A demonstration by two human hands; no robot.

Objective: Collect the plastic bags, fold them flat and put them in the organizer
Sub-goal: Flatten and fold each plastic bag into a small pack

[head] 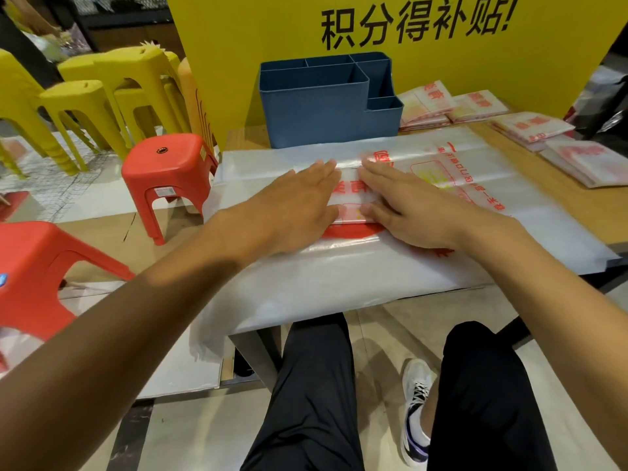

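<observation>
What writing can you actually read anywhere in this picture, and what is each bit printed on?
"积分得补贴!" in black on the yellow board.
Red characters on the folded bag under both hands: partly covered, unreadable.
Red print on the big flat bag: too small and turned to read.
Red print on the folded bag piles: blurred.
Label on the red stool: too small.

The slate-blue plastic compartment organizer [326,103] stands at twelve o'clock before a bright yellow board with black characters [418,20]. The translucent whitish plastic bags [339,266] carry red print and pale yellow patches, as do the folded white-and-red bag stacks [530,125] at two o'clock. The tabletop [577,202] is tan wood-grain. At nine o'clock sit orange-red plastic stools [170,164] and yellow ones [78,93].
</observation>
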